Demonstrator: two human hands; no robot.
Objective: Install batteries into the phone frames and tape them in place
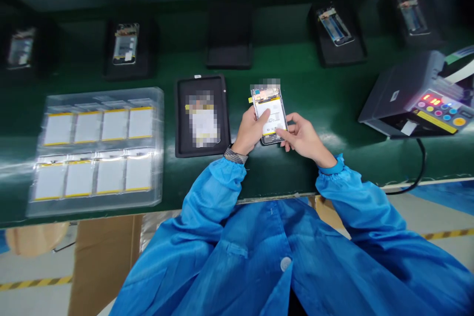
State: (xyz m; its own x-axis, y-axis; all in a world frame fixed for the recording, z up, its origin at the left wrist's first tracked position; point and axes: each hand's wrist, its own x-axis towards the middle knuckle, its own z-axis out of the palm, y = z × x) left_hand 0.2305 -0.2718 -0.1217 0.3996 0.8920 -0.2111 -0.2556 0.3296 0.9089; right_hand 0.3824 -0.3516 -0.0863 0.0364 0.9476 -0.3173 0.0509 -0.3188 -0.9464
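An opened phone body point(274, 114) with a white battery in it is held between my two hands over the green bench. My left hand point(252, 130) grips its left edge, with the thumb lying on the battery. At the lower right edge, my right hand point(301, 136) holds the phone, its thumb and a finger at the battery's bottom end. Just left of my hands lies a black tray point(181, 123) with a partly blurred-out phone point(205, 126) in it.
A clear plastic tray point(158, 177) with several white batteries lies at the left. Across the back stand black trays point(229, 57), several bearing opened phones point(126, 44). A grey machine point(396, 89) with lit red digits and a black cable stands at the right.
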